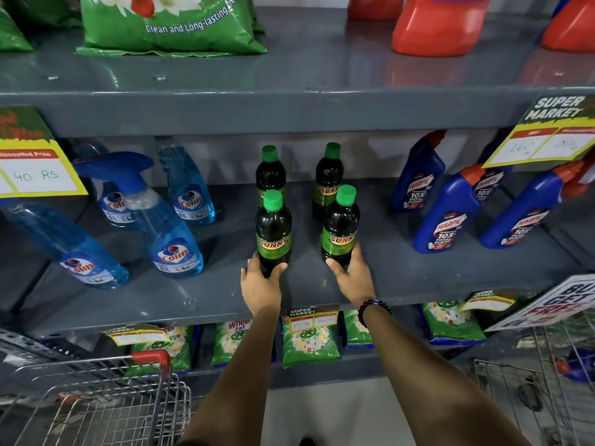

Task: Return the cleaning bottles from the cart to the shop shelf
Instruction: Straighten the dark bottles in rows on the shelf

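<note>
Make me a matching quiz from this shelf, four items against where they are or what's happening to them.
Items:
1. Sunny bottles
2. Colin sprays
3. Harpic bottles
4. Green bags

States:
A. On the top shelf
B. Blue with red caps, right of the Sunny group
C. Front pair held at the base, one per hand
D. Pale blue, left of the Sunny group

Pairs: 1-C, 2-D, 3-B, 4-A

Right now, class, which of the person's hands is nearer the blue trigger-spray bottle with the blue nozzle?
Left. The left hand, gripping a dark green-capped bottle, is just right of the spray bottle; the right hand is farther right.
</note>
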